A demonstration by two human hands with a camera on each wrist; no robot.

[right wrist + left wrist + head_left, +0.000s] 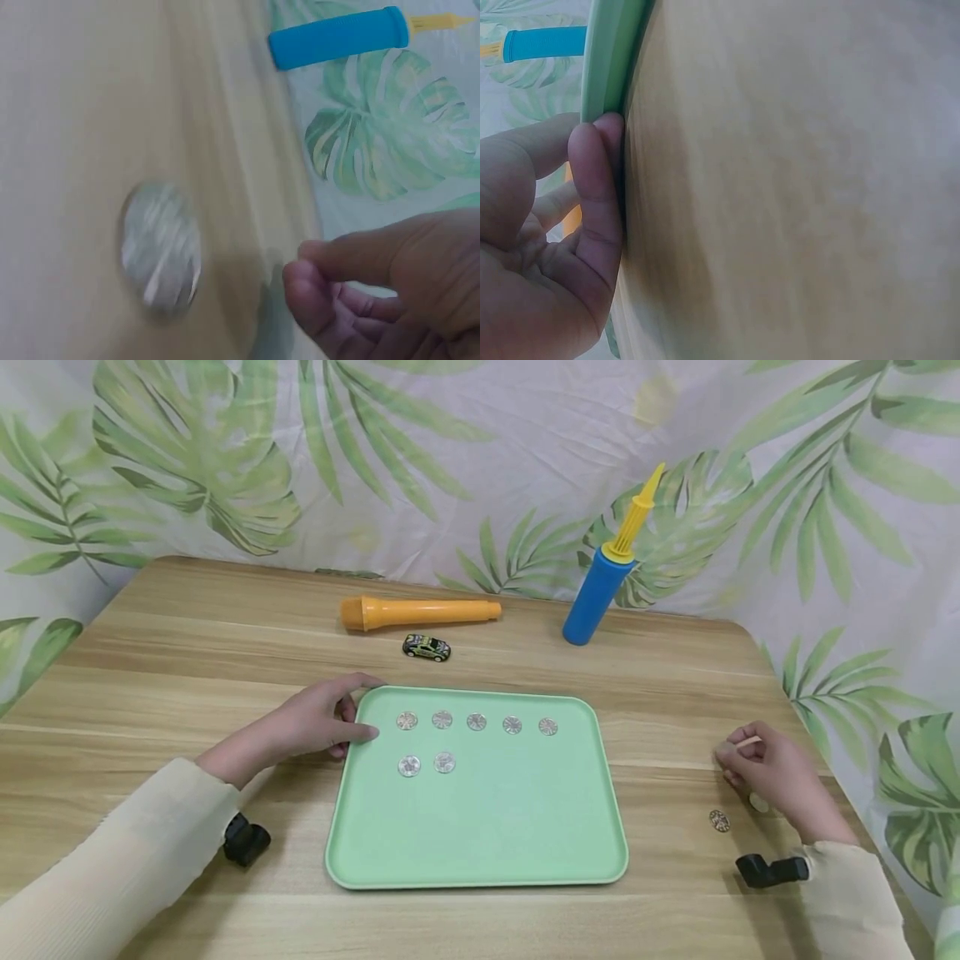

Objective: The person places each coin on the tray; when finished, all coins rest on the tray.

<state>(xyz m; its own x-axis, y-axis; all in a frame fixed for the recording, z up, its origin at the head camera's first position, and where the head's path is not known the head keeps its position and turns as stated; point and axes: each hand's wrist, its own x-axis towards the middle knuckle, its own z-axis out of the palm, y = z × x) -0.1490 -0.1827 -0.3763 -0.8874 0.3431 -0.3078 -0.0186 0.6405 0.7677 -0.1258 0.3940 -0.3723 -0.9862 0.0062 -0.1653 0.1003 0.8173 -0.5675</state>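
A light green tray (517,827) lies on the table, with several silver coins in it: a back row and two coins (444,762) in front of that row. My left hand (318,718) grips the tray's left rim near the back corner, thumb on the inner side; the left wrist view shows its fingers (594,172) against the rim. To the right of the tray, my right hand (776,768) has thumb and forefinger together, with a pale thin edge, apparently a coin (748,742), at the fingers. On the table beside it lie a coin (719,821) and a partly covered pale disc (759,802).
Behind the tray are an orange toy microphone (427,612) and a small toy car (427,647). A blue hand pump (596,597) with a yellow nozzle stands at the back right. A leaf-patterned cloth (525,460) hangs behind the wooden table (247,668).
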